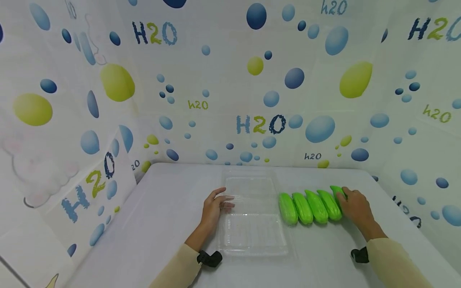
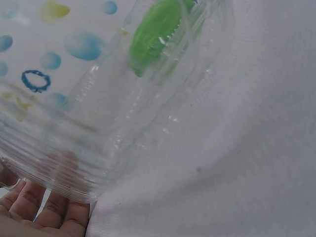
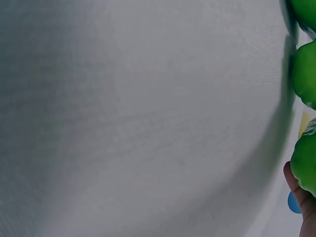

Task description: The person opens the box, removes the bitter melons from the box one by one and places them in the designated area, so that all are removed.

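My left hand (image 1: 212,210) holds the left edge of a clear plastic clamshell container (image 1: 253,252), lying opened out. In the left wrist view, its fingers (image 2: 52,210) are at the ribbed wall, partly seen through the plastic. On the right, my right hand (image 1: 358,206) grips the end piece of a row of bright green, elongated vegetable-like pieces. This gripped piece (image 1: 336,189) is largely covered by the hand; in the right wrist view the same green piece (image 3: 305,160) shows beside a fingertip. The other green pieces (image 1: 302,208) lie side by side, right of the container.
A white cloth covers the table (image 1: 173,200). Behind and beside it hang white sheets (image 1: 223,72) printed with blue and green bubbles and H2O lettering. Dark wrist cameras (image 1: 210,259) are strapped below both hands.
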Motion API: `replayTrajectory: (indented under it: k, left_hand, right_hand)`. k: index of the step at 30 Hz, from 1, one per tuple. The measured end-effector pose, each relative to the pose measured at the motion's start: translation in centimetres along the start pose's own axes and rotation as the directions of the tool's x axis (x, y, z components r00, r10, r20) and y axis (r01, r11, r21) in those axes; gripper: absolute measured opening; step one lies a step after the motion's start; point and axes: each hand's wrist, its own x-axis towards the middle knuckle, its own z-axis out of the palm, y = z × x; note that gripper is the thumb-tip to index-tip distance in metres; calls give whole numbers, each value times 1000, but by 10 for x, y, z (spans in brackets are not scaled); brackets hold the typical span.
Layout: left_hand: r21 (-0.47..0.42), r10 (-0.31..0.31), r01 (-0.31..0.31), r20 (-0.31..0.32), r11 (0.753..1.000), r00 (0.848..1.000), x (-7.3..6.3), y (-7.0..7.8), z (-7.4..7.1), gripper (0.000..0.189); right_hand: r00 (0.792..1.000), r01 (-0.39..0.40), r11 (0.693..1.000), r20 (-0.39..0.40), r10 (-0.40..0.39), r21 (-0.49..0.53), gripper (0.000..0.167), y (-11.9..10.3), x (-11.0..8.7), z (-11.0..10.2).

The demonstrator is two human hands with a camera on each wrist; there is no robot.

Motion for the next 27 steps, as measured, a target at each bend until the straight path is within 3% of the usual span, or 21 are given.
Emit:
replayTrajectory:
  k: [10,19,27]
  left_hand:
    - [0,3,-2,9,1000,1000,6,-7,-1,42]
    - [29,28,-27,-19,999,999,3,-4,1,42]
    - [-12,33,-33,-31,999,999,2,-2,1,51]
  right_hand:
    - [992,-81,997,95,79,17,66,0,-1,2]
    - [986,-113,993,129,110,16,74,1,0,0]
    - [980,-141,990,145,136,25,82,4,1,-1]
